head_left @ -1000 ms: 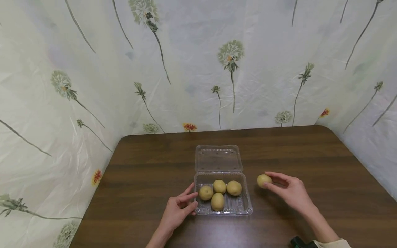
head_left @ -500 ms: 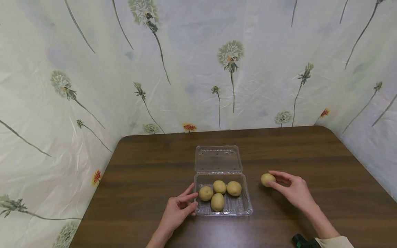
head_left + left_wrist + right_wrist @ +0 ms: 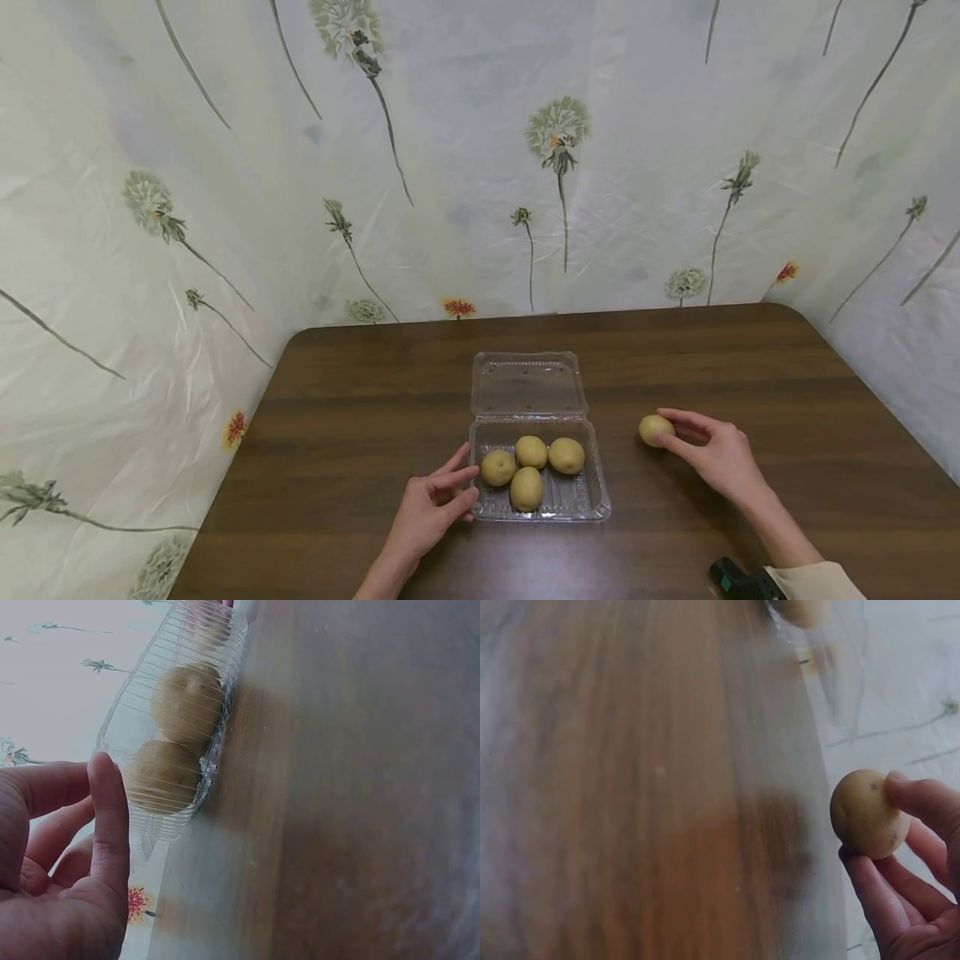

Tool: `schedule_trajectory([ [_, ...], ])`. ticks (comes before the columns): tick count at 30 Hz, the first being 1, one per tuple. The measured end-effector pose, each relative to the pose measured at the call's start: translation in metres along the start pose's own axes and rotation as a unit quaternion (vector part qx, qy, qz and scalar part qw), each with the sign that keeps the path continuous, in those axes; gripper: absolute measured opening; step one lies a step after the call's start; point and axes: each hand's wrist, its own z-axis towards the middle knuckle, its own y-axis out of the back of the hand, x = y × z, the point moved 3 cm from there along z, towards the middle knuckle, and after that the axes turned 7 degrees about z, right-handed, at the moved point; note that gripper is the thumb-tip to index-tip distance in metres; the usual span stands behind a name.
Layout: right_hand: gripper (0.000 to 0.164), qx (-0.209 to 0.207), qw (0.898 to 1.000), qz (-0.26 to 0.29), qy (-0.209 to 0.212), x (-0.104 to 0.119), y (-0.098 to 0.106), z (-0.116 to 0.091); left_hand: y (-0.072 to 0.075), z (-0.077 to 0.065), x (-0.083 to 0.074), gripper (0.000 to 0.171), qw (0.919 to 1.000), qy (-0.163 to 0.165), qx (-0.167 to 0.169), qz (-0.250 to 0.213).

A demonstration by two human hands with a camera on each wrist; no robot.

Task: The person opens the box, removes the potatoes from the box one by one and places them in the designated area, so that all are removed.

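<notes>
A clear plastic clamshell container (image 3: 555, 508) lies on the table with its lid folded back. Several small potatoes (image 3: 527, 489) rest in its base. At the container's left side my left hand (image 3: 429, 510) pinches the rim, thumb and fingertips at the edge. In the left wrist view, two potatoes (image 3: 163, 777) show through the ribbed wall beyond the left thumb. My right hand (image 3: 716, 458), right of the container, holds another potato (image 3: 868, 814) between thumb and fingertips. The head view cannot settle whether this potato touches the table.
The dark wooden table (image 3: 360, 433) has rounded far corners. Behind it hangs a pale floral sheet (image 3: 465, 183), which also covers both sides. A black device (image 3: 742, 579) sits at the right wrist, by a cream sleeve (image 3: 813, 582).
My right hand has moved steadily rightward and slightly away from me with the potato, leaving a wider gap to the container. The left hand and container stay in place.
</notes>
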Motion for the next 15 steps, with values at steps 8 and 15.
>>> schedule_trajectory([
  [8, 0.048, 0.003, 1.0, -0.003, 0.009, -0.001, -0.002, 0.008, 0.001, 0.001, 0.001, 0.034, 1.0, -0.001, -0.001, 0.006],
  [15, 0.046, 0.009, 1.0, -0.003, 0.013, 0.0, -0.003, 0.013, 0.001, 0.001, 0.001, 0.033, 1.0, -0.001, 0.0, 0.002],
])
